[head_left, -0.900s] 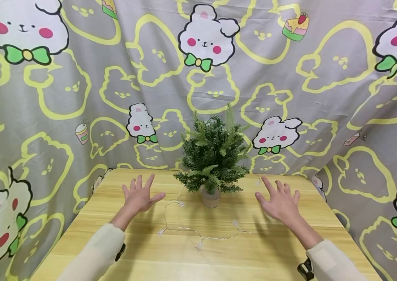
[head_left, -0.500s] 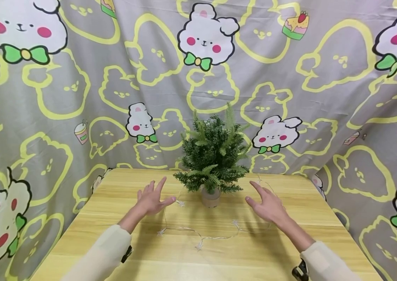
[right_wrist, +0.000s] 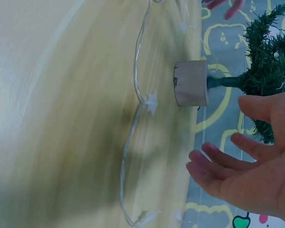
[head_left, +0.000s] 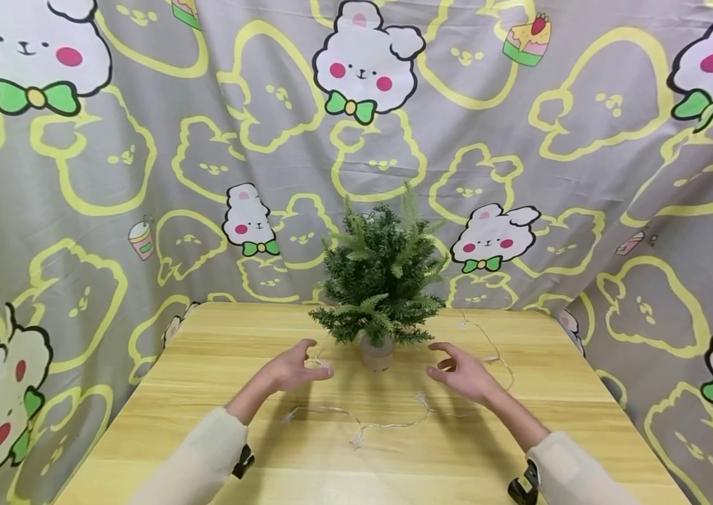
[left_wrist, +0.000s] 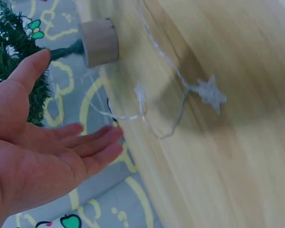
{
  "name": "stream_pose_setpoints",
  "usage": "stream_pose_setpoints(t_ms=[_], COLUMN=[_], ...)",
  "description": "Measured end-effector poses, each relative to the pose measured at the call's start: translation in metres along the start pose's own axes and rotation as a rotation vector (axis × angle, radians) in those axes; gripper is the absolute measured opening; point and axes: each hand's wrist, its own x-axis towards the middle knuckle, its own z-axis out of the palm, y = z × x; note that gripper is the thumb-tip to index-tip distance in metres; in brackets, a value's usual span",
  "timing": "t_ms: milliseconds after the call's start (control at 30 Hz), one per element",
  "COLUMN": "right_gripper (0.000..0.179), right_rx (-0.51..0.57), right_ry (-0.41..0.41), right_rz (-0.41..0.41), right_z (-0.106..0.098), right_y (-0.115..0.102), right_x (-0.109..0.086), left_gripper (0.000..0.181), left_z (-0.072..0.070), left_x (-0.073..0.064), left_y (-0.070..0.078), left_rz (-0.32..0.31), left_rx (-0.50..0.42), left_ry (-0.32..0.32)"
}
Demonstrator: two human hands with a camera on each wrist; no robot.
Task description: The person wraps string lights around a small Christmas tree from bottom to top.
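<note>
A small artificial Christmas tree (head_left: 382, 273) stands upright on a round wooden base (head_left: 377, 354) near the back of the table. My left hand (head_left: 293, 368) is to the left of the base, thumb apart from the fingers, holding nothing. On the other side, my right hand (head_left: 464, 372) faces the base with its fingers relaxed and a gap before it. Both wrist views show the base (left_wrist: 99, 42) apart from the fingers. A string of star lights (head_left: 388, 426) winds across the table in front of the tree, with one star (left_wrist: 210, 94) large in the left wrist view.
The wooden table (head_left: 331, 477) runs back to a grey curtain (head_left: 306, 84) printed with rabbits, which hangs behind and along both sides. More of the light string curves behind the right hand, with a star (head_left: 462, 324) near the back edge.
Both hands have moved inward toward the base of the tree, and their spread fingers have relaxed. The tree and the lights stay in place; the head view has shifted slightly.
</note>
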Motion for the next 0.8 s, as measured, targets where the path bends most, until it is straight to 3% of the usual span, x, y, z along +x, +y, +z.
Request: stream_pose_setpoints(t_ms=[167, 300, 433, 800], right_gripper=[0.048, 0.049, 0.048, 0.043], right_rx=[0.150, 0.250, 0.275, 0.258], right_ry=[-0.075, -0.111, -0.123, -0.160], right_rz=[0.023, 0.042, 0.051, 0.060], right_z=[0.004, 0.007, 0.012, 0.023], right_y=[0.003, 0.010, 0.019, 0.037], right_x=[-0.003, -0.005, -0.003, -0.004], left_gripper=[0.076, 0.070, 0.065, 0.046], left_z=[0.009, 0.016, 0.023, 0.034], left_x=[0.001, 0.002, 0.005, 0.011], left_y=[-0.004, -0.012, -0.022, -0.038], left_rz=[0.005, 0.051, 0.090, 0.074], left_rx=[-0.057, -0.144, -0.198, -0.165], left_ry=[-0.035, -0.103, -0.138, -0.109])
